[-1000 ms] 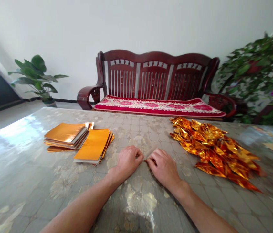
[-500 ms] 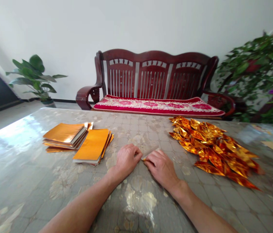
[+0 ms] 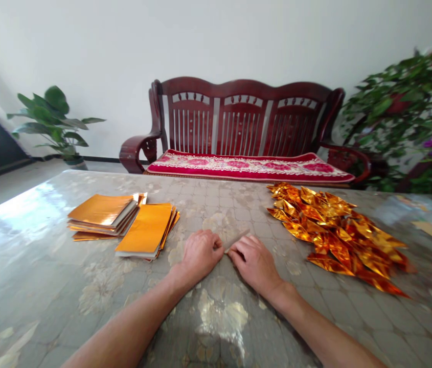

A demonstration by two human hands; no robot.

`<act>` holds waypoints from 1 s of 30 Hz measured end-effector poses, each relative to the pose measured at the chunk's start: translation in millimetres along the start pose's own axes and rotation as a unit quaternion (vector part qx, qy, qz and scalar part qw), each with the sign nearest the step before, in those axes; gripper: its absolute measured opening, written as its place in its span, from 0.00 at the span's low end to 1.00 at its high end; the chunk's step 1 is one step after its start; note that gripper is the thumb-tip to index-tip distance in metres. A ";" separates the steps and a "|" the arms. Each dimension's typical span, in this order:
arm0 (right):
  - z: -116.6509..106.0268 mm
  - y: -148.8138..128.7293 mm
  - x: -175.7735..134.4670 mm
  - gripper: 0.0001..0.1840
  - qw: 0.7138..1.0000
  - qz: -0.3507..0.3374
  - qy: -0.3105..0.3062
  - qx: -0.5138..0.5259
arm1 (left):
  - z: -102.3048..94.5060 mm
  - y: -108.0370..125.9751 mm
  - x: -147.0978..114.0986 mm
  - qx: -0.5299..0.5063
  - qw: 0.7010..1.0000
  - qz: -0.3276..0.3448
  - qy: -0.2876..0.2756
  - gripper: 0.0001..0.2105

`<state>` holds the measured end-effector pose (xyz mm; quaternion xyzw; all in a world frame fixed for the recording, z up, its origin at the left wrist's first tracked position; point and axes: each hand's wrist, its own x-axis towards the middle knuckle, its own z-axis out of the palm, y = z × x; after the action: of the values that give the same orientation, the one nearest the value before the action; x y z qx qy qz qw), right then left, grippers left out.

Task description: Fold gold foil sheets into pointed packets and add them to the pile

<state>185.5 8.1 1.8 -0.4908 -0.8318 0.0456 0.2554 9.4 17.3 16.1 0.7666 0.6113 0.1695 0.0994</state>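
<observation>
Near the table's (image 3: 39, 286) middle, the left hand (image 3: 199, 254) and right hand (image 3: 254, 263) sit knuckle to knuckle, fingers curled, pinching a small folded paper strip (image 3: 236, 240) that pokes out between them, angled far-right. Left lie two stacks of gold sheets (image 3: 123, 220); right, a heap of folded gold pieces (image 3: 334, 235). Beyond stands a wooden bench (image 3: 246, 133).
</observation>
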 end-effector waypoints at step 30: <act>-0.6 -9.8 14.5 0.08 0.989 0.127 -0.065 -0.048 | -0.5 1.0 1.1 -0.016 0.999 -0.033 -0.018 0.07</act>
<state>172.4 15.1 11.0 -0.6003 -0.7786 0.0698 0.1688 10.4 18.1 17.1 0.7470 0.6319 0.1620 0.1285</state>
